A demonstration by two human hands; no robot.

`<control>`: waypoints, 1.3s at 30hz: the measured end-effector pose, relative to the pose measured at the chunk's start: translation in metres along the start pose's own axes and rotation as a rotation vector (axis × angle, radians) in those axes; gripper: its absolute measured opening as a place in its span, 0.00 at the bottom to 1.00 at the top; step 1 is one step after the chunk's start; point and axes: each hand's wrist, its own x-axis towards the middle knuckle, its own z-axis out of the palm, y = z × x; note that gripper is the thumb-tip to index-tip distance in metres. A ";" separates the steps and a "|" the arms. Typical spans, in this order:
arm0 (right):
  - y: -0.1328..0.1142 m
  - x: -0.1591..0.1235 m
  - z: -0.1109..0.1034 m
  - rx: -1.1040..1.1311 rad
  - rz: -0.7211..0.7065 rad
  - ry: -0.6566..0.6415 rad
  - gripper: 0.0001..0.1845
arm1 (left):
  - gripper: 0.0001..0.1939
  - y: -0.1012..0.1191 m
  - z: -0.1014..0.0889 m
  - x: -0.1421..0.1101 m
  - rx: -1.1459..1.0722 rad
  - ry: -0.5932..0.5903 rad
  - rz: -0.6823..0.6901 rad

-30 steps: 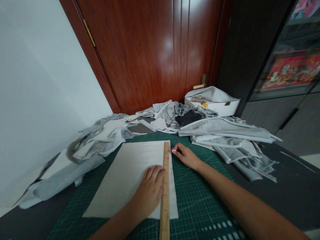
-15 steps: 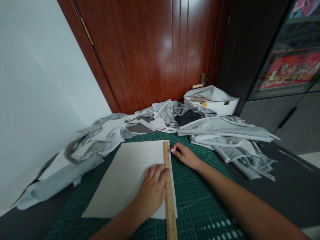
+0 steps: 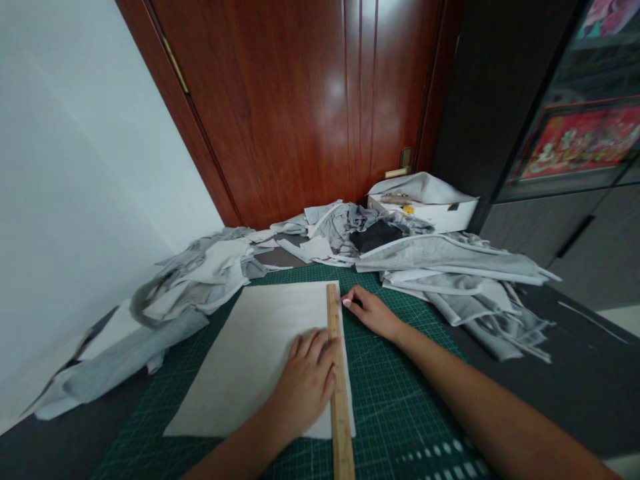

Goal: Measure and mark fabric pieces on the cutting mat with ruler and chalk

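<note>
A sheet of off-white cloth [image 3: 260, 333] lies flat on a green cutting mat [image 3: 395, 400]. Along its right side runs a wooden ruler [image 3: 341, 407], leaving a narrow strip of cloth showing beyond it. My left hand [image 3: 306, 380] is spread over the cloth, its fingers flat and some resting on the ruler around mid-length. Just right of the ruler's far end, my right hand [image 3: 367, 310] is closed in a pinch at the cloth's edge. Whatever sits between those fingertips is too small and hidden to name.
Grey and white fabric pieces [image 3: 200, 280] are heaped along the left wall. More grey fabric [image 3: 450, 260] lies at the back right. Behind it stands a white box [image 3: 445, 213] with cloth over it, before a brown wooden door [image 3: 280, 100]. A dark cabinet [image 3: 575, 240] is on the right.
</note>
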 end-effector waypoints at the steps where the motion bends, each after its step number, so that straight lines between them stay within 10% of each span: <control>1: 0.000 0.000 0.000 -0.001 0.001 0.001 0.06 | 0.21 0.001 0.000 0.000 0.012 -0.001 0.000; 39: -0.001 0.000 -0.001 -0.006 -0.011 0.004 0.06 | 0.26 -0.008 -0.004 0.002 0.039 -0.151 0.040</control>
